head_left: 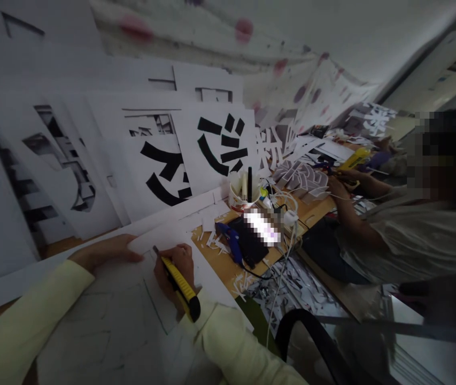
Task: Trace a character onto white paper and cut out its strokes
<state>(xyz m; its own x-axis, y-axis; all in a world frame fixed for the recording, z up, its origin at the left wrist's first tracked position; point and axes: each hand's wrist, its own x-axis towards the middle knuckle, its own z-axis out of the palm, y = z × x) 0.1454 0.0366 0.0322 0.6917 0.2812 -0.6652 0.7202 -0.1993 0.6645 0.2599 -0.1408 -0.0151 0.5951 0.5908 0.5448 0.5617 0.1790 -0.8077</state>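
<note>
My right hand (179,267) is wrapped round a yellow and black utility knife (182,289), whose blade end points up and left over a white board (123,315). Thin outlines and cut lines run across that board. Flat on its upper part lies my left hand (111,250), fingers stretched toward the knife and apart from it. The blade's very tip is small and dim; whether it touches the board I cannot tell.
Boards with cut-out characters (223,139) lean behind. To the right are a cup of pens (244,192), a blue glue gun (231,240), a blurred lit screen (262,227), and cables. A co-worker (372,230) handles a yellow tool. Scraps (292,283) cover the floor.
</note>
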